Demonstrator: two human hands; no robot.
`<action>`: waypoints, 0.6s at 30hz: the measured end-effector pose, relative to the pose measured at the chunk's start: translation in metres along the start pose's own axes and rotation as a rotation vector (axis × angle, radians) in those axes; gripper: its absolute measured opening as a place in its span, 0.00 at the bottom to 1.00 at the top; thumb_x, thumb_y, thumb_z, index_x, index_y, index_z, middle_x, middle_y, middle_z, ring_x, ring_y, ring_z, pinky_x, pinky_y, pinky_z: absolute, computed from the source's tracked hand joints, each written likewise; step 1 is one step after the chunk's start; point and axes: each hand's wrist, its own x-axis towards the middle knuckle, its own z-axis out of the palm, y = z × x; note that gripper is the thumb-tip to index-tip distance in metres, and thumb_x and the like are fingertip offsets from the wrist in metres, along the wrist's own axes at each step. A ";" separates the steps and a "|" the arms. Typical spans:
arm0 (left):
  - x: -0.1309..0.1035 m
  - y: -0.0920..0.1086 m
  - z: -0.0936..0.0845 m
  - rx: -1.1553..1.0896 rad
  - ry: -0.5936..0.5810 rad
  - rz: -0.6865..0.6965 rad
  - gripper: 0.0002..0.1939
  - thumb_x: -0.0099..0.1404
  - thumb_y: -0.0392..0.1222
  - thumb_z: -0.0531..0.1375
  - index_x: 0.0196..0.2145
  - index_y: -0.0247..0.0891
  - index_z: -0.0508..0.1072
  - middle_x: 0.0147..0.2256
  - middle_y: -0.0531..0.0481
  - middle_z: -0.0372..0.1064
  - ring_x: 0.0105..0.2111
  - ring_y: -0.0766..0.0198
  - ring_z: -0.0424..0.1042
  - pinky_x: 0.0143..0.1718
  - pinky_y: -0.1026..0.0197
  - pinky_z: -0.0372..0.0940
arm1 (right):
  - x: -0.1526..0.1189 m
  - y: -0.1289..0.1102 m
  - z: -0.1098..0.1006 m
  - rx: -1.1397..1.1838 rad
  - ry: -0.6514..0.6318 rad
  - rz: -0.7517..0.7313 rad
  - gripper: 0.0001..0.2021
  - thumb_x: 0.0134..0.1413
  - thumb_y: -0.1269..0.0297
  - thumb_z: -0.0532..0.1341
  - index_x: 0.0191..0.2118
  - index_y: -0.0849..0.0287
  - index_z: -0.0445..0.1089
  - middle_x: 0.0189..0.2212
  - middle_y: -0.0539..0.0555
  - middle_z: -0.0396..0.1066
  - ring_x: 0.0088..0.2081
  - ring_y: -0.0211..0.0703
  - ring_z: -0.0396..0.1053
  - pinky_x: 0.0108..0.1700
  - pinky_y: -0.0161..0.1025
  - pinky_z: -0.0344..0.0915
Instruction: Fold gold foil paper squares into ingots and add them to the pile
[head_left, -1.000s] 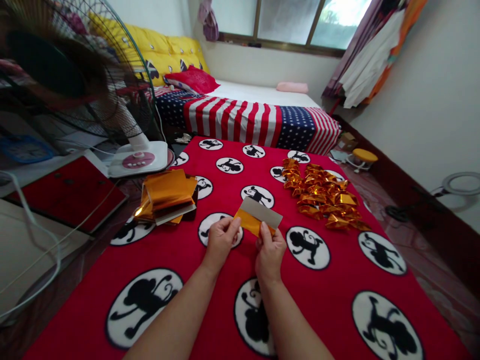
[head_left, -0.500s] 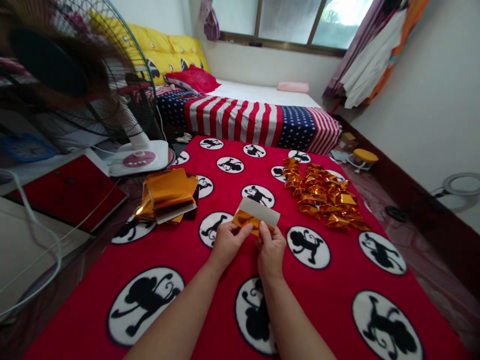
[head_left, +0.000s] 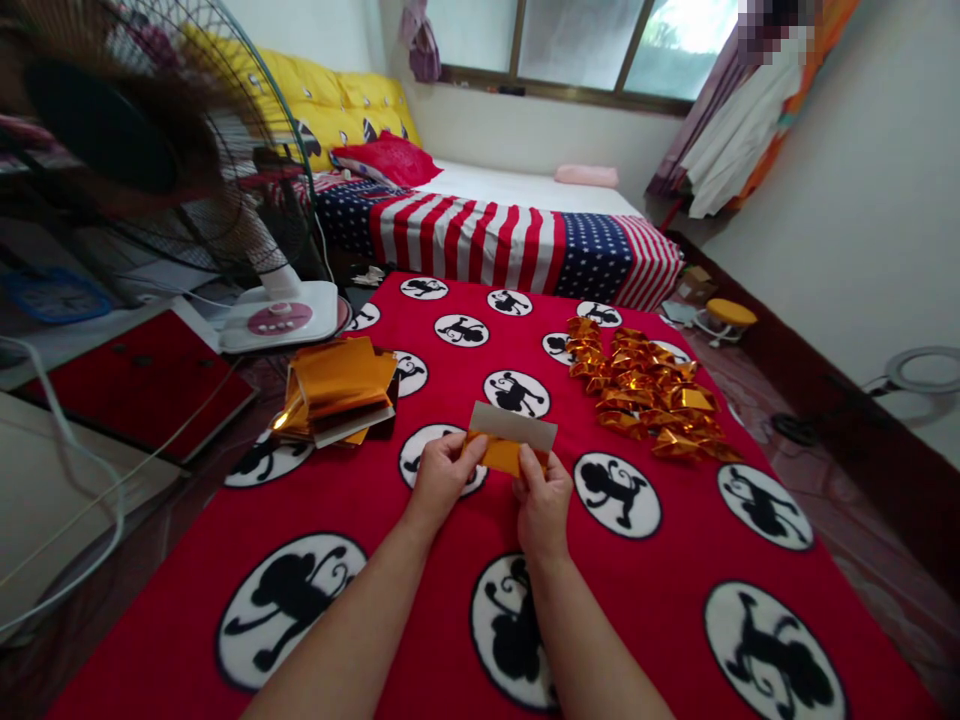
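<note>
Through one head-worn camera we look forward and down, near the left hand [head_left: 442, 478] and right hand [head_left: 544, 500], with the bed [head_left: 517, 190] and window [head_left: 559, 45] farther off; behind the fan [head_left: 97, 125], we perhaps see too dimly.

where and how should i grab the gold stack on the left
Likely by the right end of the stack, coming from the right with the left hand once it is free of the paper. That end faces the hand, and the sheets overlap unevenly, so a wide pinch, thumb on top and fingers beneath, should help keep loose ones from sliding.
</note>
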 end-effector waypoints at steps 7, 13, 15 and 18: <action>-0.005 0.001 0.014 -0.022 0.125 0.049 0.20 0.62 0.51 0.59 0.20 0.37 0.64 0.18 0.57 0.55 0.20 0.71 0.54 0.22 0.67 0.51 | -0.010 0.006 0.014 -0.084 -0.107 0.000 0.16 0.45 0.53 0.69 0.27 0.59 0.66 0.21 0.46 0.63 0.23 0.34 0.58 0.24 0.32 0.55; -0.012 0.005 0.018 0.069 0.103 0.103 0.19 0.62 0.50 0.59 0.19 0.36 0.66 0.19 0.56 0.56 0.22 0.69 0.56 0.24 0.66 0.53 | -0.010 0.005 0.013 -0.132 0.012 -0.007 0.21 0.51 0.52 0.66 0.20 0.56 0.56 0.15 0.41 0.50 0.18 0.30 0.45 0.19 0.33 0.43; -0.008 0.004 0.012 0.031 0.164 0.077 0.19 0.62 0.51 0.60 0.20 0.36 0.66 0.18 0.57 0.54 0.21 0.70 0.54 0.23 0.66 0.51 | -0.002 0.000 0.006 -0.072 0.099 -0.051 0.22 0.51 0.52 0.66 0.20 0.57 0.55 0.15 0.41 0.50 0.17 0.30 0.44 0.19 0.32 0.41; 0.000 0.000 -0.001 -0.100 0.333 0.017 0.20 0.60 0.54 0.61 0.21 0.36 0.66 0.17 0.59 0.51 0.18 0.72 0.50 0.20 0.66 0.48 | 0.011 -0.008 -0.004 0.063 0.219 -0.109 0.25 0.52 0.49 0.64 0.18 0.57 0.52 0.13 0.40 0.49 0.16 0.29 0.42 0.18 0.32 0.38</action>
